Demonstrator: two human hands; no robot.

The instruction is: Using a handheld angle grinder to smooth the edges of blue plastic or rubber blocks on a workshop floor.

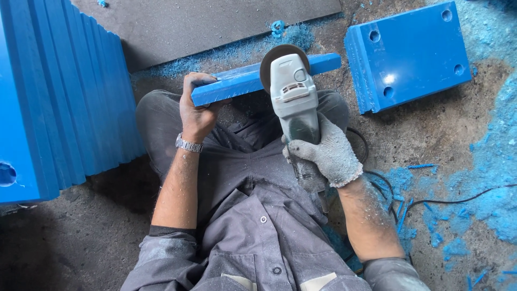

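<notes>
Dusty concrete floor (431, 129), strewn with blue shavings (484, 161), surrounds a seated person in grey workwear. Across the lap, a blue plastic slab (242, 81) stands on edge, its long axis running from lower left to upper right, just beyond the knees. The left hand (196, 108), bare with a metal wristwatch (188, 144), is clamped around the slab's left end, fingers curled over the top edge. The right hand (328, 153), in a grey knitted glove, is wrapped tightly around the body of an angle grinder (293, 91), which points away from the person, so its dark disc (283, 54) meets the slab's top edge right of the middle, nearly square to the long axis. A stack of blue slabs (59, 97) stands to the left; a drilled blue plate (409, 54) lies to the upper right, well apart. A black cable (458, 199) trails right.
</notes>
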